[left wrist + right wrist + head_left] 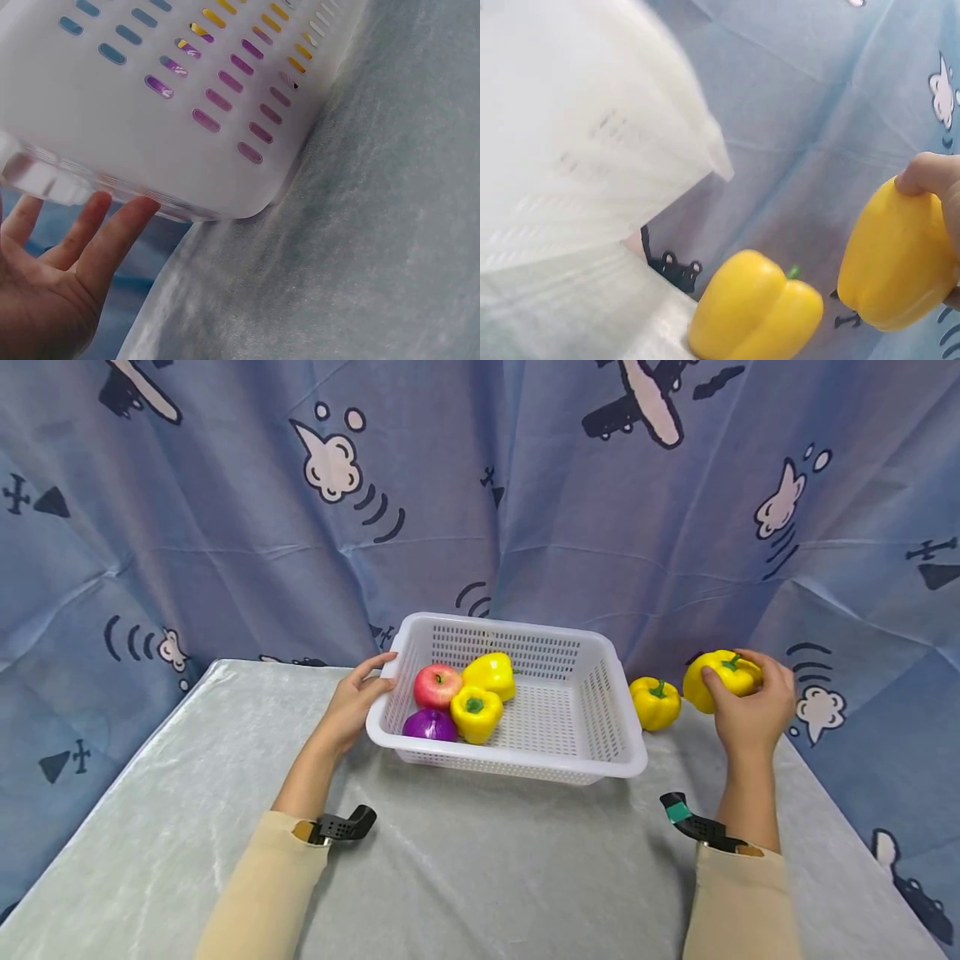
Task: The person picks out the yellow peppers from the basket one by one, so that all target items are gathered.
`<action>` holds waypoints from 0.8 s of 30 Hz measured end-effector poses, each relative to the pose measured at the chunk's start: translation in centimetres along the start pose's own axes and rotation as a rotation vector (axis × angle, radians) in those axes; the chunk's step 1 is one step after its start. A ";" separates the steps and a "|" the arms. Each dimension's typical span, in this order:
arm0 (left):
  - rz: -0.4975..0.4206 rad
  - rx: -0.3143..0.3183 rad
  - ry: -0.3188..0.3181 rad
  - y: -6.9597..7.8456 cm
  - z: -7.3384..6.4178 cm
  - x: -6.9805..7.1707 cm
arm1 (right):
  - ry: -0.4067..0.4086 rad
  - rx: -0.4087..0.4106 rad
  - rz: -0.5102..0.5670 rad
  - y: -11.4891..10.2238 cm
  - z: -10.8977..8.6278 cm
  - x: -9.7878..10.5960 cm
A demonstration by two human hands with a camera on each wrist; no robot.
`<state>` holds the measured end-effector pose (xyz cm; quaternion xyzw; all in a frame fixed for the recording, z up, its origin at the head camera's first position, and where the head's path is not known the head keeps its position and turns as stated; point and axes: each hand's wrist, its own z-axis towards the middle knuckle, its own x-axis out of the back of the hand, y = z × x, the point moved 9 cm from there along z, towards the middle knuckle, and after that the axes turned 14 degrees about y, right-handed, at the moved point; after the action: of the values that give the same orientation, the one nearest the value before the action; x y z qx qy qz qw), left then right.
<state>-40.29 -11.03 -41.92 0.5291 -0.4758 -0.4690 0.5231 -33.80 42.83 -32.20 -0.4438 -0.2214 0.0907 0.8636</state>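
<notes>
A yellow bell pepper [699, 683] is held up off the table by my right hand [753, 710], thumb on the near side and fingers behind. In the right wrist view, that pepper [896, 259] is at the right edge, partly covered by the hand. My left hand [352, 702] holds the left rim of a white plastic basket [517, 758]. The left wrist view shows its fingers [112, 240] under the rim. Inside, on the left, sit a red apple [437, 686], a purple onion [430, 725] and two yellow bell peppers [489, 675].
Another yellow bell pepper [655, 703] stands on the table just right of the basket, near the back edge. Pale grey cloth covers the table [465, 860]. A blue patterned curtain [450, 485] hangs close behind.
</notes>
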 end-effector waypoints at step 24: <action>-0.001 0.006 0.004 0.1 -0.1 0.1 | -0.017 -0.218 -0.013 6.5 -0.2 -2.1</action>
<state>-40.23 -11.09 -41.79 0.5318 -0.4758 -0.4667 0.5225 -35.34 45.80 -38.16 -0.5329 -0.2400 0.0642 0.8089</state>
